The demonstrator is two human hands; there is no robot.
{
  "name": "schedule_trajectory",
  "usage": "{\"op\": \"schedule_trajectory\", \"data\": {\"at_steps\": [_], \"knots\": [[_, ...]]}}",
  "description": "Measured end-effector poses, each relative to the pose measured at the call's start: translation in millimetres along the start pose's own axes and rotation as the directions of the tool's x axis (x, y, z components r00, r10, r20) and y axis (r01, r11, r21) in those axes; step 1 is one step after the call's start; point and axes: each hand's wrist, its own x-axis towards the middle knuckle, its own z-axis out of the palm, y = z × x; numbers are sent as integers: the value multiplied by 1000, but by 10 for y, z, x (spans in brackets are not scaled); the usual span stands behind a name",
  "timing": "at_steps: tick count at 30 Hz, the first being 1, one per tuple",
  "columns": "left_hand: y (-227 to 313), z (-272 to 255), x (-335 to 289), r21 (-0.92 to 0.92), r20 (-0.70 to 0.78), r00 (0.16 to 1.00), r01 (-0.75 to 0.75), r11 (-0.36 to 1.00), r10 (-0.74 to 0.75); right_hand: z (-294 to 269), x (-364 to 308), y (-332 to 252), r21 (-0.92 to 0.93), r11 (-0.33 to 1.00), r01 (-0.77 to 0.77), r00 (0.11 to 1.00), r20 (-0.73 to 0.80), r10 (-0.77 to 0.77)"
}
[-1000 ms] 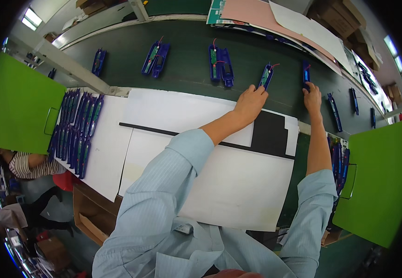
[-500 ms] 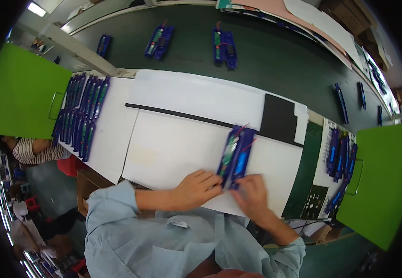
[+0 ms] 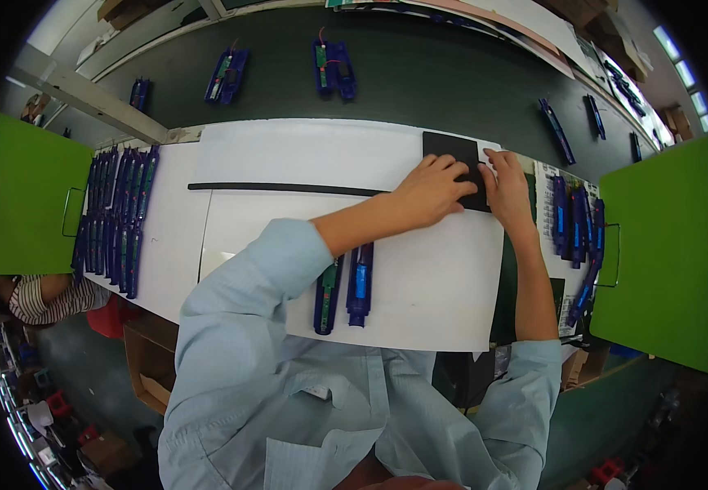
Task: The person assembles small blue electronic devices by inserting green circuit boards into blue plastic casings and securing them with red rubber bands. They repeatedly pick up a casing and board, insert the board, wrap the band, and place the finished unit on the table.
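Observation:
A black rectangular sheet lies on the white work surface. My left hand rests over its lower part, fingers spread and bent with their tips on the sheet. At its right edge is my right hand, thumb and fingers apart, fingertips by a small white strip; whether it pinches anything thin is not visible. Nearer me, partly under my left forearm, lie two long purple casing halves. One half holds a green circuit board, the other half a blue part. Their far ends are hidden by the forearm.
A long black strip crosses the white board. Rows of purple units stand at left by a green panel. More purple pieces lie at right beside another green panel. Open casings lie on the dark green bench beyond.
Both hands have left the purple casing halves and reached forward to the black sheet. The halves now lie on the white board, apart from my hands. The whole view has shifted.

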Motion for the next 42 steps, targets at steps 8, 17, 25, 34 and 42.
{"op": "schedule_trajectory", "data": {"at_steps": [8, 17, 25, 34, 42], "knots": [[-69, 181, 18, 129, 98, 993, 47, 990, -60, 46, 71, 277, 140, 939, -314, 928, 256, 272], [-42, 181, -55, 85, 38, 999, 6, 996, -10, 33, -303, 59, 359, 903, -235, 962, -47, 270], [488, -801, -1025, -56, -145, 978, 141, 988, -148, -126, -1075, -1024, 650, 539, -536, 840, 473, 265], [1370, -525, -2408, 132, -46, 966, 257, 957, -253, 204, -1212, -1709, 546, 659, -517, 767, 638, 73], [1350, -462, -2430, 117, -44, 962, 274, 955, -270, 292, -1278, -1754, 524, 711, -469, 791, 608, 74]]}}
